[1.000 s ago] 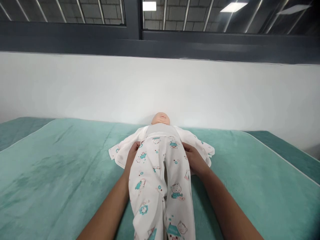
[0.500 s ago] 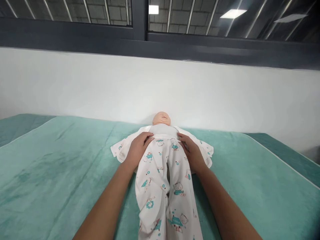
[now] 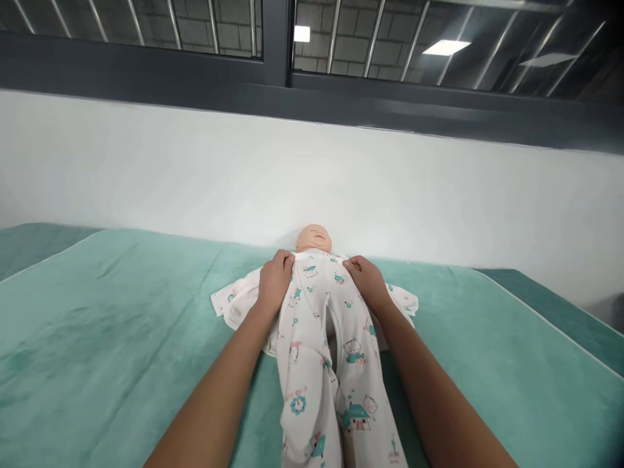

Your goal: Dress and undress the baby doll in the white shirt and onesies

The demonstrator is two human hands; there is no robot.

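A baby doll (image 3: 314, 239) lies on its back with its head by the wall. White baby trousers (image 3: 312, 325) printed with teal and pink animals cover its front, legs towards me. My left hand (image 3: 276, 276) is closed on the left side of the waistband, and my right hand (image 3: 365, 279) grips the right side. The waistband reaches up near the doll's neck. Beneath the trousers a white printed baby shirt (image 3: 238, 302) is spread, its sleeves out to both sides. The doll's body is hidden under the trousers.
A teal padded surface (image 3: 121, 344) lies under everything, with darker sloping edges at left and right. Behind it stands a white wall (image 3: 312, 175), topped by a dark window frame (image 3: 277, 71) with bars beyond the glass.
Both hands have drawn the waistband up towards the doll's neck, covering the grey-white chest that showed before. My fingers have closed on the cloth, and the trouser legs shifted slightly right.
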